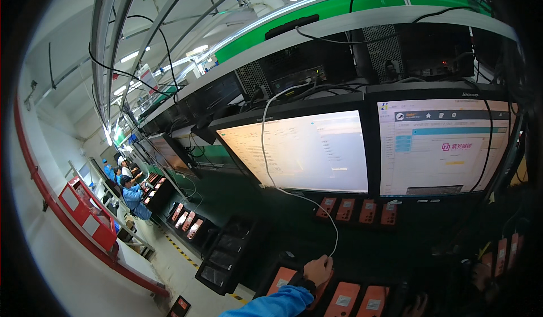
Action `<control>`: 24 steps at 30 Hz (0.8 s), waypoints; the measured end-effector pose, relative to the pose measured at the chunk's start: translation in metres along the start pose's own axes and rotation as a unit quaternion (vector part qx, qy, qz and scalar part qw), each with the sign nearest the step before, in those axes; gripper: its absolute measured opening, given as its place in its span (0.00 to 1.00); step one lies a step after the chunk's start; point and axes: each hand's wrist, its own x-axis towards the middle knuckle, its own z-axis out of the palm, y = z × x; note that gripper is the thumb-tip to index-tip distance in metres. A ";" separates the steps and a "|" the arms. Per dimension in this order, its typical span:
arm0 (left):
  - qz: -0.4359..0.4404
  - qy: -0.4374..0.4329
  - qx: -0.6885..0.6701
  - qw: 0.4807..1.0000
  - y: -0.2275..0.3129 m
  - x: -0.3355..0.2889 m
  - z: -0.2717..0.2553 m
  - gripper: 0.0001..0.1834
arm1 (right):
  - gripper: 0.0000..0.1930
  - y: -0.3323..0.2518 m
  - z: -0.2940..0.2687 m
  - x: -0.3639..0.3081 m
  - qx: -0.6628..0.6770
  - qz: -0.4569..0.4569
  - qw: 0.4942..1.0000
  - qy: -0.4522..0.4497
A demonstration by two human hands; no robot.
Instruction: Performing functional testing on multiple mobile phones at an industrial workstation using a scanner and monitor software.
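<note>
Blue-sleeved left hand (318,270) reaches forward, fingers curled, over orange device (322,292)

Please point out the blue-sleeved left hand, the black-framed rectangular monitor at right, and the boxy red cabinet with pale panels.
Left hand (318,270): head view, back of the hand.
Right monitor (441,153): head view, middle of its lit screen.
Red cabinet (81,211): head view, front, between the pale panels.

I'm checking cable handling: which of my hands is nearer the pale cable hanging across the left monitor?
Left. The left hand is at the lower visible end of the pale cable; the right hand, seemingly the dim one at the bottom edge, is farther, to its right.
</note>
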 end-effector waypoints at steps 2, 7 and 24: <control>-0.007 0.003 -0.010 1.000 0.001 0.000 -0.001 0.15 | 0.27 -0.002 0.001 0.000 -0.001 0.008 1.000 0.005; -0.014 -0.004 0.003 1.000 0.002 -0.001 -0.002 0.15 | 0.28 0.006 0.008 -0.005 -0.017 -0.005 1.000 0.010; -0.023 -0.032 -0.003 0.999 0.003 -0.001 -0.006 0.15 | 0.21 0.006 0.008 -0.003 0.005 -0.017 0.998 0.056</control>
